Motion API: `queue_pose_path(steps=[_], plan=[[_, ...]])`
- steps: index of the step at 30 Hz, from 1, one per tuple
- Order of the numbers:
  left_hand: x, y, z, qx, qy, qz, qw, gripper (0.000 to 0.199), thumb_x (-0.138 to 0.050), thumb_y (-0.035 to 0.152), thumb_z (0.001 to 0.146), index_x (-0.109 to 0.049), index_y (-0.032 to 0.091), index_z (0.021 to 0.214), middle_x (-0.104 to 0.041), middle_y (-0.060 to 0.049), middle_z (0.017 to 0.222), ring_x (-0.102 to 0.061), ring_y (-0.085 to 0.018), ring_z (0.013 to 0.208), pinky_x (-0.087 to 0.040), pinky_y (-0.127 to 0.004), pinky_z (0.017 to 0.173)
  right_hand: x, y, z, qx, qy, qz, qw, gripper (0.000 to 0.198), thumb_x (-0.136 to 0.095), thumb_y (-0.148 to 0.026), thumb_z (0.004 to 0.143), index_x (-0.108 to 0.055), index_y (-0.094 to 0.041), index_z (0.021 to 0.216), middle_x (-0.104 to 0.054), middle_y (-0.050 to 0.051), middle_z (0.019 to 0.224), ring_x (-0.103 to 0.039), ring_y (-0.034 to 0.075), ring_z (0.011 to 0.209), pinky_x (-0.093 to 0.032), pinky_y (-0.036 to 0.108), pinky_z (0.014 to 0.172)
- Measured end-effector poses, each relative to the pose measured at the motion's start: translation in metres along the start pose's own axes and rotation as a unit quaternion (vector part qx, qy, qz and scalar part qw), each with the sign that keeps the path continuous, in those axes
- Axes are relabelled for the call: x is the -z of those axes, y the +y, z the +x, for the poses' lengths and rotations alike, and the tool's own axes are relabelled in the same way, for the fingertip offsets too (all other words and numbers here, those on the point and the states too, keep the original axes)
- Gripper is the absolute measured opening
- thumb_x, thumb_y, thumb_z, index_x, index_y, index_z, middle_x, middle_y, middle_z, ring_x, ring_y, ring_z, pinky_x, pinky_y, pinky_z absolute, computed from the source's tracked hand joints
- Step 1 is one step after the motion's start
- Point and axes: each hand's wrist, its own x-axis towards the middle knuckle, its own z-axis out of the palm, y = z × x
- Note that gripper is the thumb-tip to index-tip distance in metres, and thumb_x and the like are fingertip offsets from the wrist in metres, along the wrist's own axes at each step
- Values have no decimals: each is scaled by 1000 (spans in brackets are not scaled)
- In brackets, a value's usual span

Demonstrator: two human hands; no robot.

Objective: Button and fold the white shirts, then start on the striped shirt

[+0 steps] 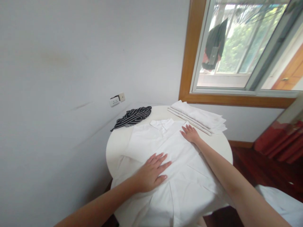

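Note:
A white collared shirt (175,145) lies spread over a round white table (113,148), its collar toward the wall and its lower part hanging over the near edge. My left hand (153,171) rests flat on the middle of the shirt, fingers spread. Farther out, my right hand (190,134) lies on the shirt's right shoulder area with its fingers stretched out. Neither hand grips anything. Close beyond my right hand is a stack of folded white cloths (199,116).
A black-and-white striped cloth (133,116) lies crumpled at the table's far left edge. Behind stands a wall with a power socket (114,101). A wood-framed window (227,50) is at the right back. White fabric (281,201) shows at the lower right, and red fabric (281,142) hangs beyond.

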Motion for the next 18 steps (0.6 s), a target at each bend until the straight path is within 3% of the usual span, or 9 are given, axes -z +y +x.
queue_pose_path(steps=[10, 15, 18], plan=[[2, 1, -2, 3, -9, 15, 1000, 54, -35, 47, 95, -28, 31, 146, -26, -6, 154, -20, -25, 142, -16, -48, 115, -3, -1, 0, 1, 10, 11, 1000, 64, -18, -58, 94, -34, -23, 146, -31, 13, 151, -24, 30, 140, -23, 47, 110], [13, 8, 11, 3, 14, 16, 1000, 42, -40, 40, 94, -46, 29, 134, -46, -3, 143, -30, -23, 138, -6, -50, 116, 0, -1, -1, -2, 0, 16, 1000, 64, -19, -58, 94, -33, -23, 146, -28, 13, 152, -22, 29, 141, -22, 47, 110], [16, 15, 31, -9, 44, 6, 999, 38, -36, 31, 95, -49, 28, 130, -50, -1, 139, -33, -18, 136, -5, -44, 118, 2, -1, -1, -4, -5, 18, 1000, 64, -20, -58, 94, -32, -23, 146, -28, 13, 152, -22, 29, 141, -21, 47, 111]])
